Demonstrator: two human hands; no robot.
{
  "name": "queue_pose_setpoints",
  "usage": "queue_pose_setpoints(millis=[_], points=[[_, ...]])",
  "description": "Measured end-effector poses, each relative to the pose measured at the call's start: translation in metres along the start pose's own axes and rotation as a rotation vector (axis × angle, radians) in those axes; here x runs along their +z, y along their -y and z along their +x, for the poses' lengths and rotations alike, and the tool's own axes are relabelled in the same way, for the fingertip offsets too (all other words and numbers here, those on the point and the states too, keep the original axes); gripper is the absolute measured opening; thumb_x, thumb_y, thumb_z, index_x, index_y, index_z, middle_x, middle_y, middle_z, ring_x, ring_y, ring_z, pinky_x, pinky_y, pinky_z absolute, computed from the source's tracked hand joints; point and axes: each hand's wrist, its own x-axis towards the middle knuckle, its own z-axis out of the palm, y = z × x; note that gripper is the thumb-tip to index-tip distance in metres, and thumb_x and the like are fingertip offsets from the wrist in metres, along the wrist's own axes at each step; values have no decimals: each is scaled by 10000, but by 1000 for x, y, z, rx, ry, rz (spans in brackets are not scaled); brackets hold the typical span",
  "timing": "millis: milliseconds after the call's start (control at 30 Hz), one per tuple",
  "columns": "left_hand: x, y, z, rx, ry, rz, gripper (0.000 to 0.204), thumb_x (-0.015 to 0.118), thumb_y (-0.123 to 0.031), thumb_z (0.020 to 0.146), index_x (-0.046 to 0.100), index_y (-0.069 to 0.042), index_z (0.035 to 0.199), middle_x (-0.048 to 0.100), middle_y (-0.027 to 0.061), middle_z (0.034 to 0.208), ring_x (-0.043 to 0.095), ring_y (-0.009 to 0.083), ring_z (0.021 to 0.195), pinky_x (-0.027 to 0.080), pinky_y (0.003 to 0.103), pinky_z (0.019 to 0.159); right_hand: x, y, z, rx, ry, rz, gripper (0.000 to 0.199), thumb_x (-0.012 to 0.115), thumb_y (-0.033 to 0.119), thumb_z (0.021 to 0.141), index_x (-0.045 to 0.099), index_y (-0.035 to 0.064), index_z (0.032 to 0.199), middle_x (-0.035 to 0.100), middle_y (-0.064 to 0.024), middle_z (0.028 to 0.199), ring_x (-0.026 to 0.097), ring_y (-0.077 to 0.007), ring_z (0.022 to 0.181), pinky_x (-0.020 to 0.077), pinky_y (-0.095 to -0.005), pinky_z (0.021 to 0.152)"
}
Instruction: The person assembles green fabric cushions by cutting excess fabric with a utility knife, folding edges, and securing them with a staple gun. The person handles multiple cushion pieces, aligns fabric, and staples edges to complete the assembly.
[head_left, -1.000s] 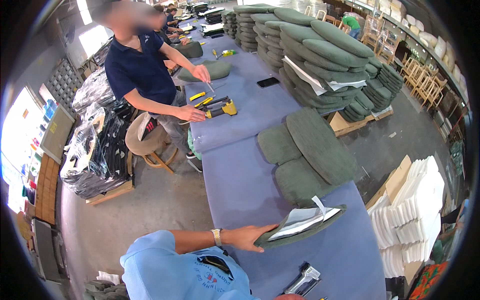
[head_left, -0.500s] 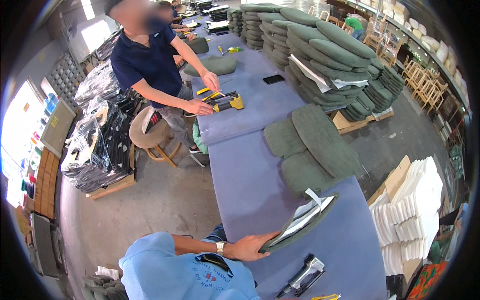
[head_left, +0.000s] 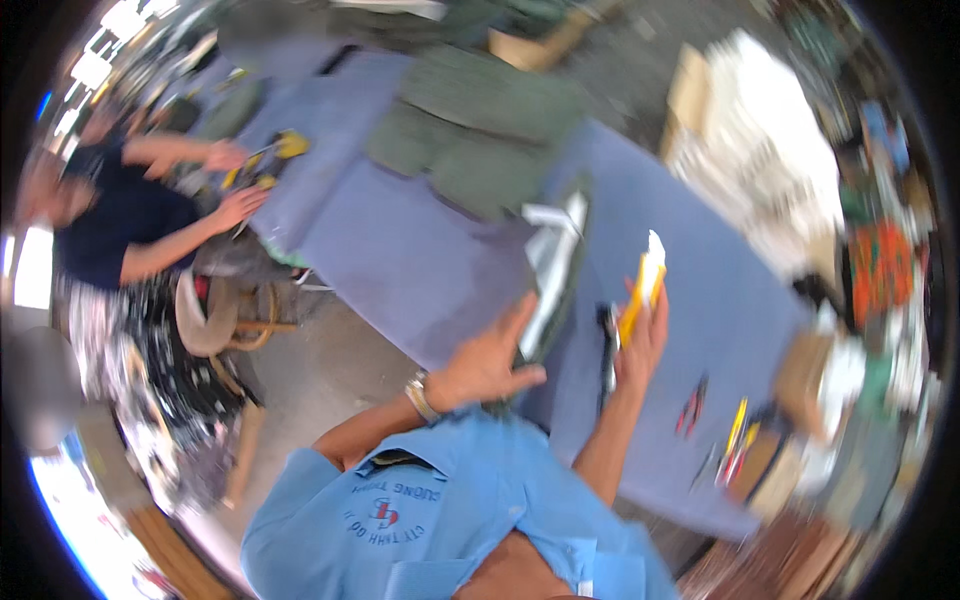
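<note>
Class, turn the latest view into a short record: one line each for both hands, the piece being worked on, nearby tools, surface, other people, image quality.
Left hand: at the edge of a dark green cushion; grip unclear
Right hand: holding a yellow tool with a pale tip
Piece: that cushion, showing white inside
Nearby tools: red-handled tool on the surface
Surface: blue-grey table, also bearing green pads
Other people: person in dark shirt, across at left
Image quality: motion-blurred

Blue shirt (head_left: 470,500) bears dark lettering (head_left: 402,546); red emblem (head_left: 384,513) between
</note>
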Motion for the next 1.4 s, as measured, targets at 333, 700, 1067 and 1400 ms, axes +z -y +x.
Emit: queue_pose_setpoints(millis=[333,700,1067,1400], points=[[-64,-34,127,238,-331,9,273,760,-193,906,723,-29,1121,737,155,988,726,265,834,571,335,716,9,-6,-8,83,-17,31,448,468,156,1092,419,104,1534,681,-154,1193,611,-91,711,536,-246,624],[-13,-9,180,-43,-219,574,525,653,-525,936,655,-19,798,695,175,790,682,378,700,517,477,613,3,21,-13,83,318,512,446,583,201,1019,514,16,1419,598,-225,1388,705,-261,1055,571,-346,882],[-28,11,156,290,-116,-172,198,718,-182,946,712,-16,1054,698,117,850,602,120,684,474,297,610,-5,-3,-17,-417,5,248,511,807,375,893,574,33,1193,612,-64,887,614,-152,783,503,-270,693],[-26,10,174,357,-43,72,186,794,-132,848,709,16,921,618,58,736,583,130,644,478,287,621,7,-2,-23,-313,-117,77,468,745,201,919,556,5,1300,654,-134,1156,649,-197,1000,542,-350,877]])
